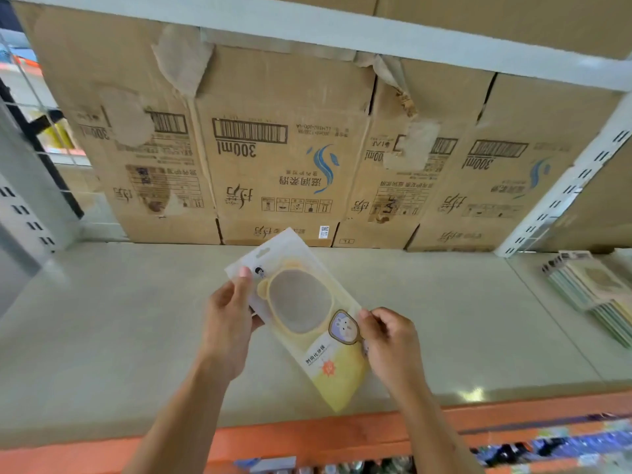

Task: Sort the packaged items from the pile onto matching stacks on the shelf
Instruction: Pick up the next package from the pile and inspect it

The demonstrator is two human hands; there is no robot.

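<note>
Left hand (227, 323) and right hand (390, 343) pinch the yellow packet (307, 313) over the shelf (119, 319) near its front edge, slick plastic might slip free.

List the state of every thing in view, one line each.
yellow package: held above the shelf, tilted.
left hand: grip pinches the package's upper left edge.
right hand: grip pinches its right edge.
stack of packages: lying on the shelf at far right, fanned.
cardboard boxes: standing at the back, print upside down, surfaces torn.

"300ml", upside down, on cardboard box (284, 97)
</note>
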